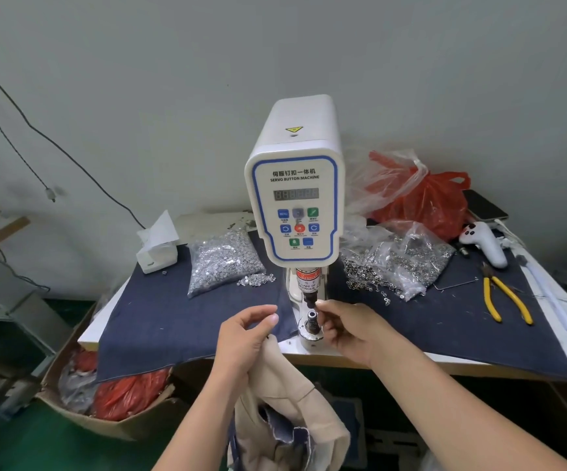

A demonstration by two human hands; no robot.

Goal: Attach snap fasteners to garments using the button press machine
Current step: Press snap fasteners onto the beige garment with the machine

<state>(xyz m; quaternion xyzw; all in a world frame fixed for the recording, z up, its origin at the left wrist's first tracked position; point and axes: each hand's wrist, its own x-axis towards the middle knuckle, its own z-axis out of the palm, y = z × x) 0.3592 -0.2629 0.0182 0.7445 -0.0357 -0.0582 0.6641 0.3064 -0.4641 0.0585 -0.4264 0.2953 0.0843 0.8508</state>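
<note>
Hanging beige garment [288,402] pinched by left hand [244,338]; right hand [346,329] fingertips pinched at button press machine [295,198], fastener indiscernible.

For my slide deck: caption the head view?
Right hand at the button machine's die, left hand holding beige garment.

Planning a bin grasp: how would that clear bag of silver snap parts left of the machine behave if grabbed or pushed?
The clear bag of snap parts probably sags and shifts shape, since it slumps in a loose heap. Likely heavy for its size, being packed with metal pieces. It may spill: loose pieces already lie beside it on the denim cloth.
</note>
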